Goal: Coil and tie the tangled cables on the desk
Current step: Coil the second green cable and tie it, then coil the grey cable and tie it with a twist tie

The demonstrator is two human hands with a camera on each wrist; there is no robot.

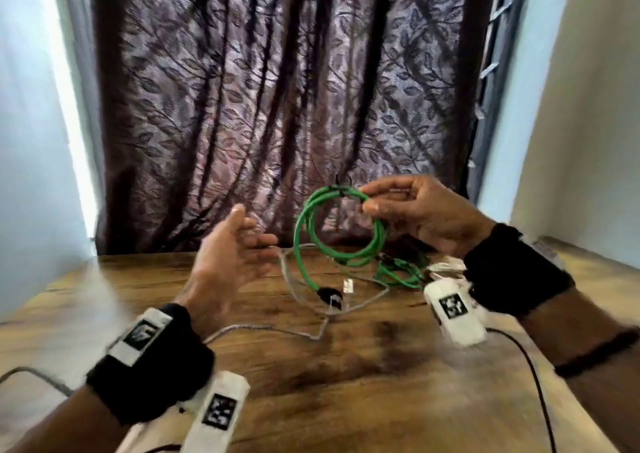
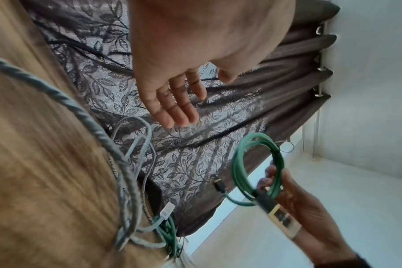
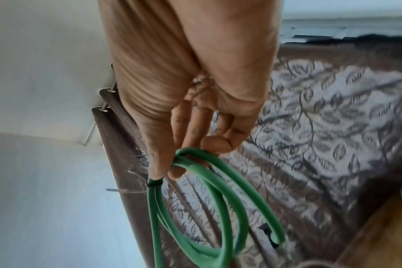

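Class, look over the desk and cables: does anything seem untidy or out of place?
Yes. The grey cable sprawls uncoiled across the desk, crossing a second green cable. Only the green coil in the right hand is tied.

Bare desk (image 1: 346,383) near the body; tangled grey cable (image 1: 304,300) and green cable (image 1: 398,272) farther back.

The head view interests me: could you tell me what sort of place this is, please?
Probably a room in a home: a wooden desk stands against a leaf-patterned curtain between pale painted walls, with the cables on it.
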